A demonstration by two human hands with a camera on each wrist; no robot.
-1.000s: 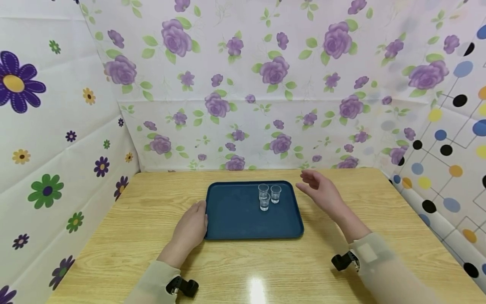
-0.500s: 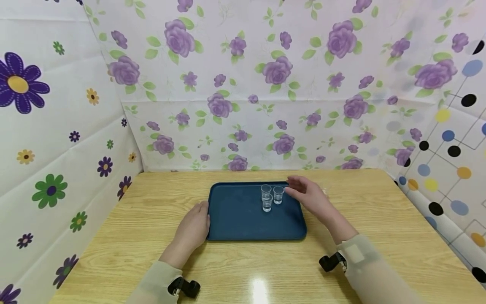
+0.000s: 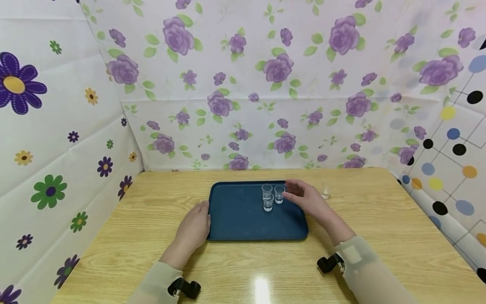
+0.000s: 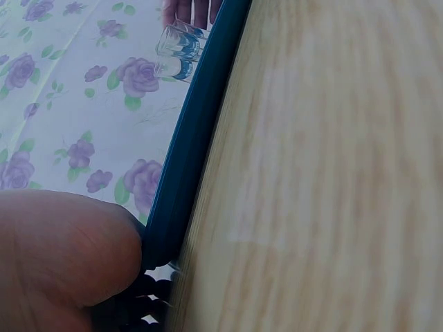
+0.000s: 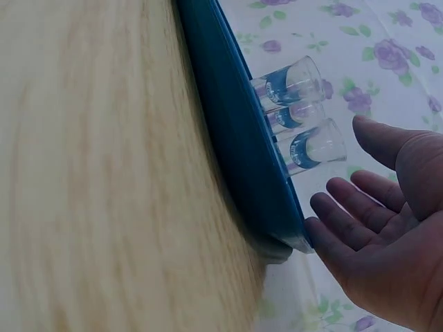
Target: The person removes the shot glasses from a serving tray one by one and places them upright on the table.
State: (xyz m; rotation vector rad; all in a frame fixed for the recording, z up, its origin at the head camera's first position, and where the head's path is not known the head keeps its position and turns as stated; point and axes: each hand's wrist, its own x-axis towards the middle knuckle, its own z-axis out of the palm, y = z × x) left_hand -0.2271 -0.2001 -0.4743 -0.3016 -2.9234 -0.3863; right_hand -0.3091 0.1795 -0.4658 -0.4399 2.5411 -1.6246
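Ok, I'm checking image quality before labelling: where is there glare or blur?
Head view: bright glare on the table near the bottom edge, otherwise fairly sharp; left wrist view: dimmer, the table's grain smeared; right wrist view: also dimmer, the table blurred, the glasses clearer.

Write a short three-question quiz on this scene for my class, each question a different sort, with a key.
1. How many small glasses stand on the blue tray?
2. True or false: the left hand is at the tray's left edge.
3. Where is the other glass? A) in the left hand; B) on the table, right of the tray; C) under the tray.

Key: 1. Three. 2. True. 3. B.
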